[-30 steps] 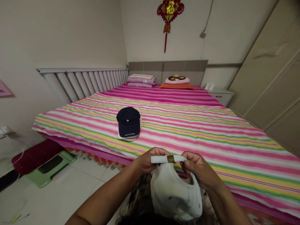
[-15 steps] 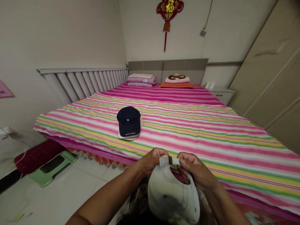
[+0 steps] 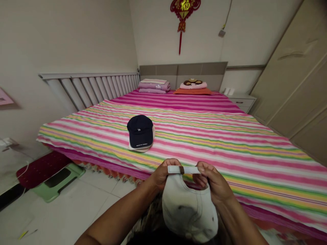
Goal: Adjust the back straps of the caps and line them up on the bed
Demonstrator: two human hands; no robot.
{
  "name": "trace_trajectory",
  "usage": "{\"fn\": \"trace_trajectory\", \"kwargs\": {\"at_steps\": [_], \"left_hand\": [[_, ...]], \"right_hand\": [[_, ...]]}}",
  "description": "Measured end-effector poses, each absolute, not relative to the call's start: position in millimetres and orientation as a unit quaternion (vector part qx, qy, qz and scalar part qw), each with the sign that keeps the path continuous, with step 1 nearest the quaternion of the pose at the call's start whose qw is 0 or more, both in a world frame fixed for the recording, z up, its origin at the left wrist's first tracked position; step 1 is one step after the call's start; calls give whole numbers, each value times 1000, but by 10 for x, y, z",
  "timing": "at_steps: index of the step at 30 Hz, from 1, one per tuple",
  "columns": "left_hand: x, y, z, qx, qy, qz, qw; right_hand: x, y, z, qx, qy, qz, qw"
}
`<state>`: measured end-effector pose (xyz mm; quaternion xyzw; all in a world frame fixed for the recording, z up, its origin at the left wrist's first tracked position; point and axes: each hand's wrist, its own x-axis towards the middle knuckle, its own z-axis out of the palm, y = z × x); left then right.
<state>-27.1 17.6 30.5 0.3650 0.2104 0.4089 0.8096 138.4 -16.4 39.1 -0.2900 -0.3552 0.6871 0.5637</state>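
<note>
A pale, whitish baseball cap (image 3: 187, 212) is held low in front of me, its back opening and adjusting strap (image 3: 190, 169) facing up. My left hand (image 3: 165, 173) is closed on the strap's left end, near a brown buckle. On the other side, my right hand (image 3: 211, 177) pinches the strap's right end and the cap's edge. Between both hands the strap lies stretched out almost straight. Farther off on the bed, a navy cap (image 3: 141, 131) with white lettering on its brim rests on top of a light cap (image 3: 154, 134), mostly covered.
The bed (image 3: 217, 136) has a striped sheet. Folded purple bedding (image 3: 154, 87) and a pink-and-orange stack (image 3: 193, 89) lie by the headboard (image 3: 163, 71). A green stool (image 3: 60, 182) stands on the floor at left. A white nightstand (image 3: 242, 101) is at right.
The strap's left end, earlier raised toward the camera, now lies flat and level to the left. Both hands have risen slightly with the cap.
</note>
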Motion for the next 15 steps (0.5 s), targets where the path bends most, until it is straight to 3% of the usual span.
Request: {"fn": "trace_trajectory", "kwargs": {"at_steps": [6,13,15], "left_hand": [[-353,186,396,359,214,457,785],[-393,276,389,338,259,489,761],[-427,325,386,332,263,487,764]], "right_hand": [[1479,-14,391,-291,-243,679,629],[1479,-87,281,-302,-363,769,430],[1473,-106,290,-289,-355,785,418]]}}
